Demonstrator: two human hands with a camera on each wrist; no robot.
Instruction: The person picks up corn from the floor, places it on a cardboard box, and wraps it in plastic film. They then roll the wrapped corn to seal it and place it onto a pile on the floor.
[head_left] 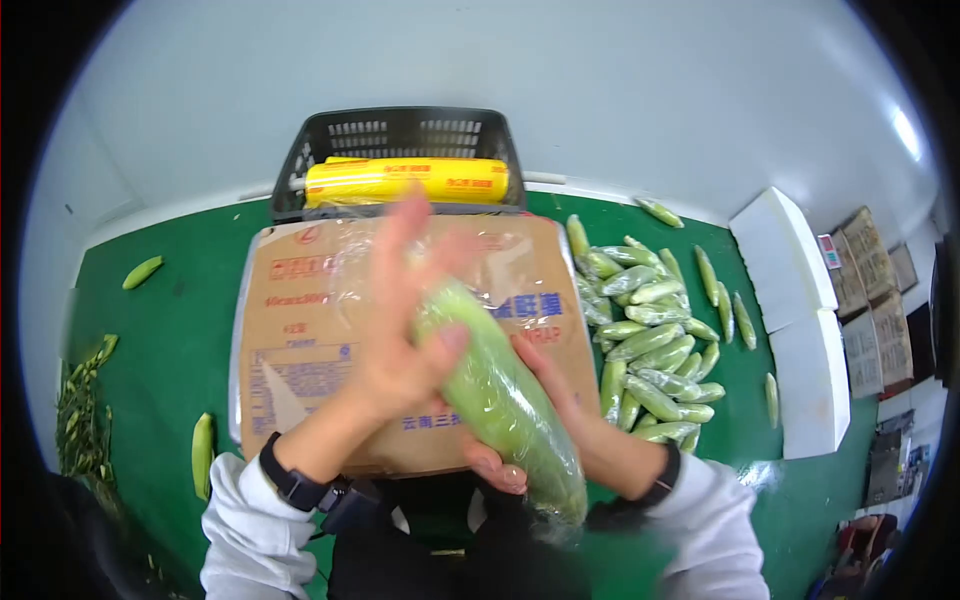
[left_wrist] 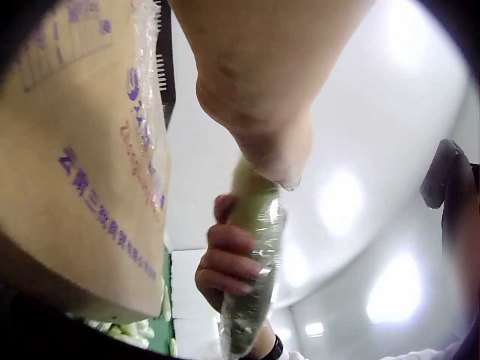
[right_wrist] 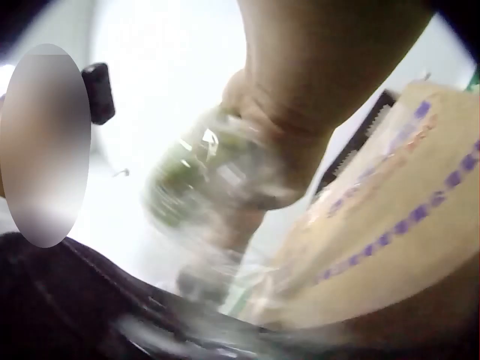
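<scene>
We've got a long, light-green veg in clear shiny film [head_left: 510,400] held over the near edge of a flat brown cardboard box w/ printed sides [head_left: 285,330], betw. our body & the box's middle.

R hand [head_left: 560,400] grips it abt. midway, thumb on one side, fingertips round the other. L hand [head_left: 400,350] is open, fingers extended & blurred, thumb by the far end; can't tell how firmly it touches.

Handling, our guess: fairly heavy for its length, firm inside, film slick, skin prob. bruises if squeezed. Best hold = round the thick middle w/ one hand, 2nd hand supporting an end; loose film at the near end isn't a safe grip.

Long axis runs diag. in the head view: far end up-left twd. L hand, near end down-right twd. us. Exact tilt n/a, can't judge.

Nearby: yellow printed film roll [head_left: 405,182] in a black plastic basket [head_left: 400,112] beyond the box; pile of film-wrapped green veg [head_left: 655,345] to the right, on a green surface [head_left: 170,370].
</scene>
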